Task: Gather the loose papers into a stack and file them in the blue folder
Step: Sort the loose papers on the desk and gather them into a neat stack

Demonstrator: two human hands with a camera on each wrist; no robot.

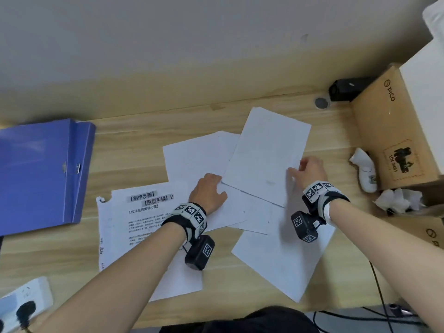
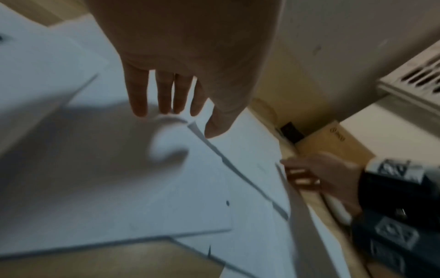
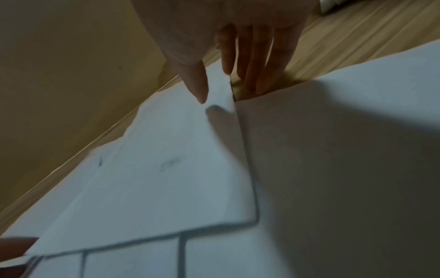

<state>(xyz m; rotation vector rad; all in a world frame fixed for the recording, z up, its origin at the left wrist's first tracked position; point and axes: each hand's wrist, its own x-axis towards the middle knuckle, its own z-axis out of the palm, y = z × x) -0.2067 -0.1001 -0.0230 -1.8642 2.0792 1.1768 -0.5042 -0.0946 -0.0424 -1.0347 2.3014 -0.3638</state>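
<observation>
Scattered white papers (image 1: 266, 152), overlapping, unstacked

The desk (image 1: 324, 131) was a light wood-grain surface, its far edge set against a plain, pale grey-beige wall (image 1: 192, 32). A round grey cable grommet (image 1: 321, 103) sat in the desk near that edge, just beside a small black device (image 1: 346, 88). Cardboard boxes (image 1: 394, 131) marked PICO occupied the right end. A white power strip (image 1: 24, 301) lay at the near left corner. Lighting was soft and even, with faint shadows.
</observation>
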